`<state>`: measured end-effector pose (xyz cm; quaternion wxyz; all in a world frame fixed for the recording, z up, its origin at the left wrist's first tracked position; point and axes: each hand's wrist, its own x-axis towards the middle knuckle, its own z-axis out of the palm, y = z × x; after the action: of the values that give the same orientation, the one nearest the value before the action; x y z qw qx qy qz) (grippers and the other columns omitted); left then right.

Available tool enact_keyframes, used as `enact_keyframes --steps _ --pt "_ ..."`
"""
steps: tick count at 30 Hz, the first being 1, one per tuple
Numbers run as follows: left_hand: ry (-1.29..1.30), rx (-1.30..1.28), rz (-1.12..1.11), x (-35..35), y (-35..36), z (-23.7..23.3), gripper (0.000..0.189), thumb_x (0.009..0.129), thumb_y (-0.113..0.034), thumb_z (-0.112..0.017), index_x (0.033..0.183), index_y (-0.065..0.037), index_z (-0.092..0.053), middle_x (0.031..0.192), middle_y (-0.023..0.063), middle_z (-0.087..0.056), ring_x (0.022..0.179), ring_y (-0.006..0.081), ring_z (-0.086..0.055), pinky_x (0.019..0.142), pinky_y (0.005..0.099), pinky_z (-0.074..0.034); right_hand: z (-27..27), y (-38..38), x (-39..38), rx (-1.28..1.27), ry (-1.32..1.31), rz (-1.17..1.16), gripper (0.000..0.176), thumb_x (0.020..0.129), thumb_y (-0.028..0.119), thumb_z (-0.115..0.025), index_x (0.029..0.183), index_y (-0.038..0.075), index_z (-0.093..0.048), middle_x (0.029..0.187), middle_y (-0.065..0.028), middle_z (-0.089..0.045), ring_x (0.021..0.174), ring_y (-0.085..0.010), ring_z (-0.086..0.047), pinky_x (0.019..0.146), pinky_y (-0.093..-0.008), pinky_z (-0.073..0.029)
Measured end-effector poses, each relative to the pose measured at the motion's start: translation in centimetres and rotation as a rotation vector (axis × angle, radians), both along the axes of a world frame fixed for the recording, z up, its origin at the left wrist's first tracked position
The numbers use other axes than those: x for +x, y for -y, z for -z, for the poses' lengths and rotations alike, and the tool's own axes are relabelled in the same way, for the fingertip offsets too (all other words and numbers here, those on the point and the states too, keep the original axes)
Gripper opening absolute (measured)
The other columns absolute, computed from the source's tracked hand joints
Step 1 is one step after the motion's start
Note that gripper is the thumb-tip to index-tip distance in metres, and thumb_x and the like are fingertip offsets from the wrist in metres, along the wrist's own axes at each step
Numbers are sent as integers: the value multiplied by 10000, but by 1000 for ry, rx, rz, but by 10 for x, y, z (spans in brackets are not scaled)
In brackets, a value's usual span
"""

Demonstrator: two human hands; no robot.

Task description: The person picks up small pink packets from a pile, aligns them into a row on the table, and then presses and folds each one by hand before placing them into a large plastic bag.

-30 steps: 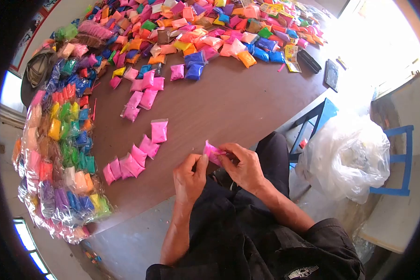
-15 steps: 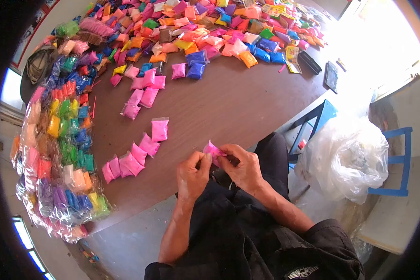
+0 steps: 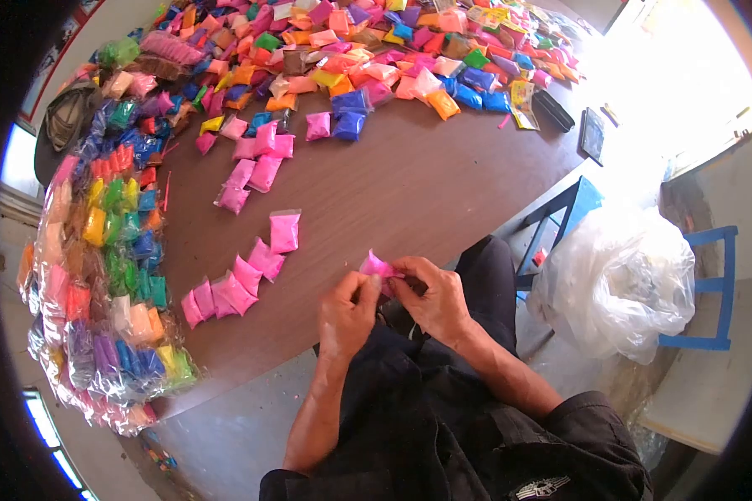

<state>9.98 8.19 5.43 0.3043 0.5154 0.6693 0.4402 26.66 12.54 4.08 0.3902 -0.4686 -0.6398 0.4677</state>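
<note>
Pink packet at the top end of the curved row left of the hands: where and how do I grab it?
Probably best across the filled middle of the pink packet, pinching its long sides, coming from above and right. It looks plump and longer than wide; its right side faces bare table, its lower left a neighbouring packet.

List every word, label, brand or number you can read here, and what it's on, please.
No text is readable.
Shirt emblem: pale design; any lettering too small.
Yellow printed packet beside the black case: print too small.
Red-edged wall board, upper left: too blurred.
Held pink packet: no print I can make out.
</note>
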Motion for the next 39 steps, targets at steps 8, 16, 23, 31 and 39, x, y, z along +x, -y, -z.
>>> enact_keyframes --steps 8,16,23,31,39 --pt "-65 57 61 4 1 1 208 1035 -153 -749 895 -9 -693 668 134 -619 596 146 -590 566 360 -470 -2 -1 2 -13 23 8 265 973 -16 -741 1235 -42 -706 1071 -190 -820 998 -221 -818 868 -331 -643" --pt "-133 94 109 5 1 5 189 1022 -136 -756 900 -4 -698 689 141 -640 605 173 -626 573 372 -482 1 -3 4 13 -10 -2 253 976 20 -710 1224 -27 -688 1041 -243 -799 954 -335 -820 817 -401 -638" --pt "-113 31 29 3 -2 -1 216 1032 -149 -751 887 4 -698 681 98 -622 646 98 -559 575 351 -467 6 -2 1 19 -18 9 260 974 -5 -687 1230 -26 -654 1046 -252 -796 981 -366 -815 824 -418 -638" --pt "-222 64 13 4 -4 -4 200 1000 -133 -772 864 -32 -666 734 184 -670 609 327 -678 573 422 -504 -1 -1 5 -80 18 -33 276 994 -60 -695 1263 -74 -635 1160 -221 -789 1130 -292 -795 945 -364 -638" --pt "-175 77 73 4 -4 4 202 1012 -151 -763 873 -42 -665 755 189 -680 645 363 -702 577 448 -507 7 -3 1 2 -32 13 241 984 -13 -694 1222 -44 -665 1071 -260 -794 1021 -366 -811 857 -408 -644"
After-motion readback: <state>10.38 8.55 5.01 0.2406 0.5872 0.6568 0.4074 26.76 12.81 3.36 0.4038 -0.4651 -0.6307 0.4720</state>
